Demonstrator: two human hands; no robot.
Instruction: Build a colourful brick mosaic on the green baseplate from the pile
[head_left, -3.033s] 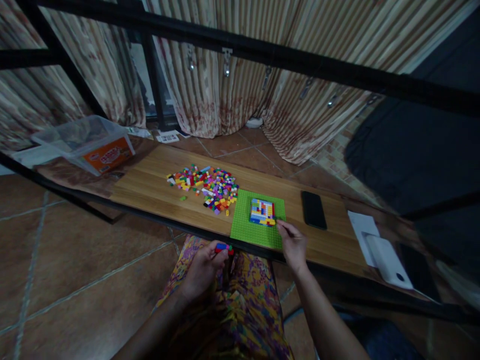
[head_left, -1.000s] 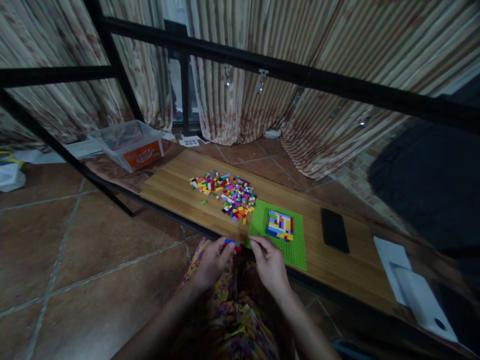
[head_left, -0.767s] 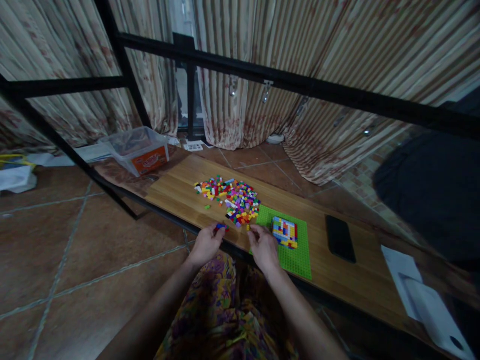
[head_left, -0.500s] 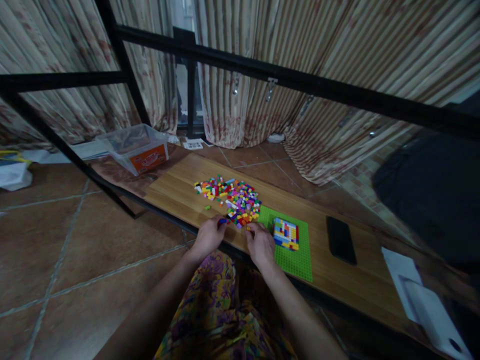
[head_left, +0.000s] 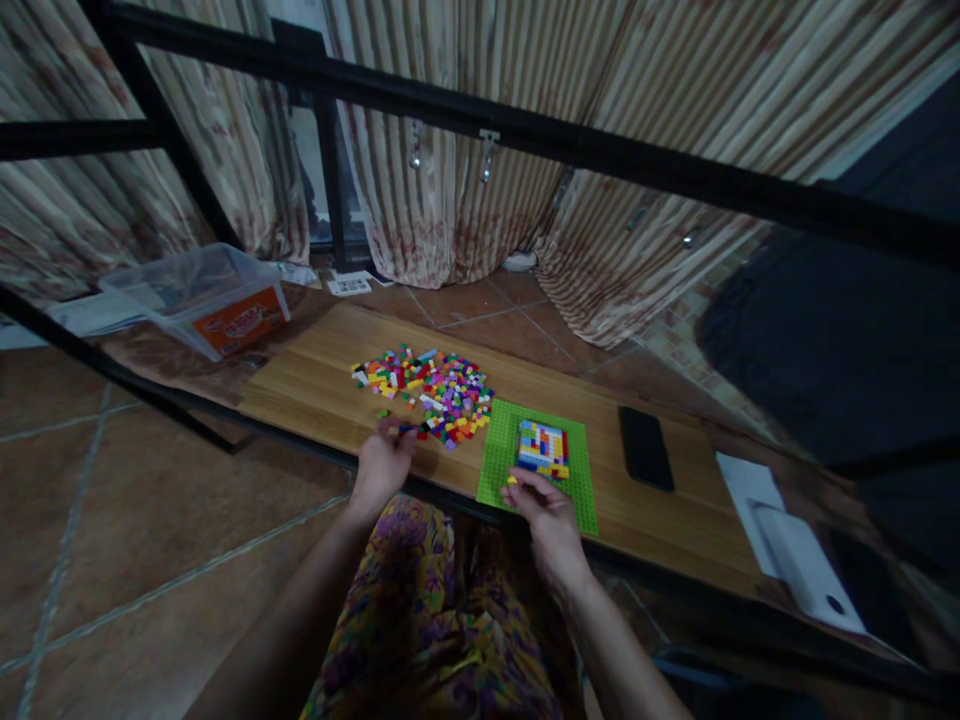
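My right hand (head_left: 547,510) pinches a small yellow brick (head_left: 512,480) over the near part of the green baseplate (head_left: 496,468). Just beyond its fingers, a square build of stacked bricks (head_left: 543,449) in white, yellow, red and blue sits on the plate. At the table's near edge, my left hand (head_left: 383,468) has its fingers closed around a dark blue brick (head_left: 406,430); the fingertips are dim and partly blurred. Close to it spreads a pile of loose mixed bricks (head_left: 450,395), with a green brick (head_left: 383,413) lying apart on the wood.
A clear plastic bin (head_left: 217,300) with an orange label stands left of the wooden board (head_left: 300,385). A black phone (head_left: 646,448) lies right of the baseplate, and a white device (head_left: 806,565) farther right. A black metal bar (head_left: 450,125) crosses beyond the table.
My right hand has moved from beside the brick pile to over the baseplate, carrying the yellow brick. My left hand stays near the pile with the blue brick. The view has shifted right.
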